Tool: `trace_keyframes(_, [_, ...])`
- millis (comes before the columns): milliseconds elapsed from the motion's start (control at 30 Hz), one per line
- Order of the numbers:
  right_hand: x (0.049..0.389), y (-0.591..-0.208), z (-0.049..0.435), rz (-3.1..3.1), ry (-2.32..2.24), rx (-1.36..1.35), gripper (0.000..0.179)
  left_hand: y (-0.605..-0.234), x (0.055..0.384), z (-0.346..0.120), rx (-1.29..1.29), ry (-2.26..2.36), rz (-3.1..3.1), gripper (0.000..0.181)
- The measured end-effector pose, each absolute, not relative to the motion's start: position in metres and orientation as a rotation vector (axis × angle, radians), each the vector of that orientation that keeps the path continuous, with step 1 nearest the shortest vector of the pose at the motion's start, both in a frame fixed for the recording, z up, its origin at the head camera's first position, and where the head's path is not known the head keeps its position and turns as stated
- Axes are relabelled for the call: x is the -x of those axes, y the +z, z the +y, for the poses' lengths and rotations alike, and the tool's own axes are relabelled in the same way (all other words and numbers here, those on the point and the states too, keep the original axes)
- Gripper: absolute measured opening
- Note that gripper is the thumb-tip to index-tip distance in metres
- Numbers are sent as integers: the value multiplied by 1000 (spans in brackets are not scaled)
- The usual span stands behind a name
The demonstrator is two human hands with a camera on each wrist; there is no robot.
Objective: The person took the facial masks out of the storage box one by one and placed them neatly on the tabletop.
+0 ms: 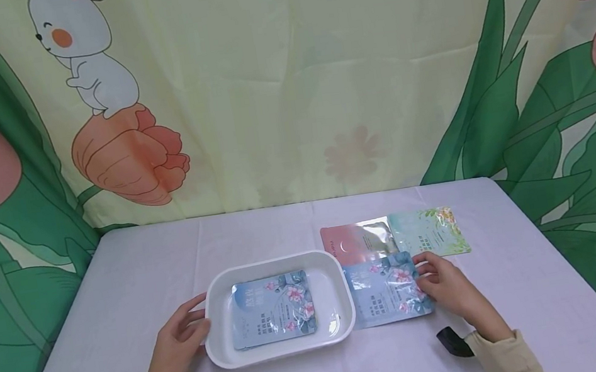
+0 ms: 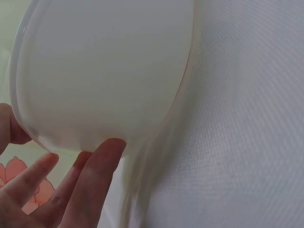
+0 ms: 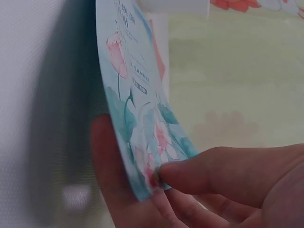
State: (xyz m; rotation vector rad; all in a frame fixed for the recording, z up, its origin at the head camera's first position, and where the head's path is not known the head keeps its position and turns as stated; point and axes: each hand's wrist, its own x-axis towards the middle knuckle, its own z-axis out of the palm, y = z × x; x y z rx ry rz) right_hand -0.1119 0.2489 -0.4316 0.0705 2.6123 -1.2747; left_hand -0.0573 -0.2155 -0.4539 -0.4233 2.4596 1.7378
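A white tray [image 1: 331,289] stands left of the table's middle, and a blue sheet mask packet with pink flowers [image 1: 272,310] lies flat in it. At the tray's left end, my left hand [image 1: 177,337] holds the rim and outer wall; the left wrist view shows its bent fingers [image 2: 97,173] against the wall. My right hand [image 1: 449,285] pinches the right edge of a second blue packet [image 1: 384,291], close beside the tray's right rim. In the right wrist view the thumb [image 3: 204,168] presses on this packet's printed face, other fingers behind it.
Behind the second blue packet lie a pink and silver packet [image 1: 354,241] and a pale green packet [image 1: 430,232], edges touching or overlapping. A white cloth [image 1: 259,236] covers the table. A printed curtain [image 1: 261,89] hangs at its back edge.
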Motion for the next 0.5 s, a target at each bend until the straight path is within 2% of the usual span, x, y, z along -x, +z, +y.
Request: trace_keyframes(500, [108,-436,248,2704,-1100,-16,46,-454,57,-215,431,1729,2466,52])
